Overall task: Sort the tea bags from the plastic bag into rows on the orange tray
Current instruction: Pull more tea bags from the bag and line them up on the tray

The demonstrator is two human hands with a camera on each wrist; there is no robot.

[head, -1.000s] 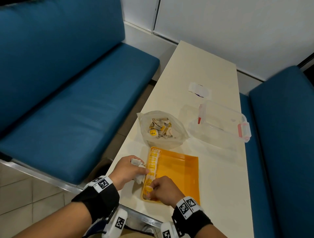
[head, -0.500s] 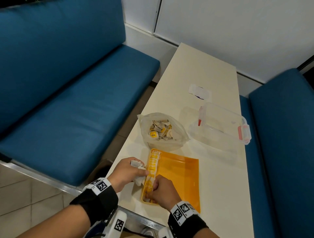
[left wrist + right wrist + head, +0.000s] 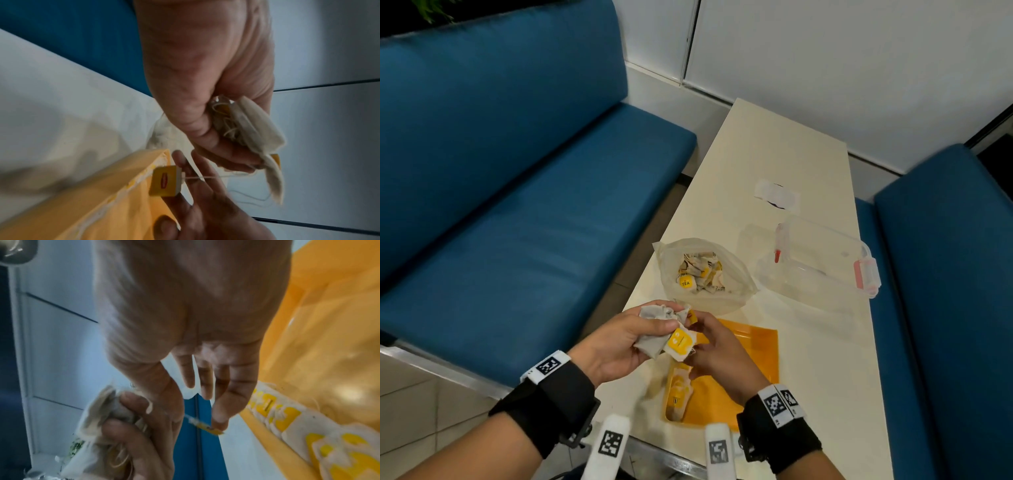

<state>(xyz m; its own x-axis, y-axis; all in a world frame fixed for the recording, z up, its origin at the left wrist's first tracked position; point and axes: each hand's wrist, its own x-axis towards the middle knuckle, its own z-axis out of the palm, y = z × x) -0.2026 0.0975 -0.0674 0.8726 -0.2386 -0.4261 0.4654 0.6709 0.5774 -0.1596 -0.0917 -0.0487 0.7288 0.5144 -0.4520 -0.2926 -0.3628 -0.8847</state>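
Both hands grip tea bags [image 3: 658,328]; clear box [image 3: 822,262] beside plastic bag [image 3: 703,274].

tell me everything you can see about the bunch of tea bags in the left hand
The bunch of tea bags is several crumpled off-white paper sachets with tangled strings and yellow tags, gripped in the left hand above the table edge. One string runs taut to a yellow tag that the right hand pinches.

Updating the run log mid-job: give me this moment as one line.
left hand: grips tea bag bunch | right hand: pinches yellow tag | orange tray: one row along left edge | plastic bag: bags remain
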